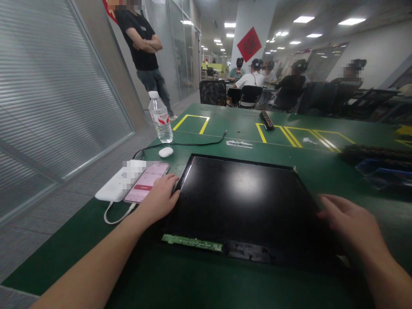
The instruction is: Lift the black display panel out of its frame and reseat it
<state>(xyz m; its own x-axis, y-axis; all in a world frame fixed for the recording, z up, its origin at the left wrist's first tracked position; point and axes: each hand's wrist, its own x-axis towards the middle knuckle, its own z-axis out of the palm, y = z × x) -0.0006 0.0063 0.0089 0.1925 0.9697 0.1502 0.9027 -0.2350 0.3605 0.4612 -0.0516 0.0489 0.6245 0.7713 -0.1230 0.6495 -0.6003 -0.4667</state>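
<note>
A black LCD screen panel lies in front of me, its glossy face up and reflecting a light. Along its near edge runs a narrow green circuit board. My left hand grips the panel's left edge, thumb and fingers closed against it. At the opposite side, my right hand has its fingers bent together at the right edge; their tips are partly hidden and a little blurred. Close to my left hand lies a lit phone showing a timer.
On the green table are a white power bank cabled to the phone, a white case, a water bottle, a black cable and a dark strip-like object. Dark and blue items sit right. People are beyond.
</note>
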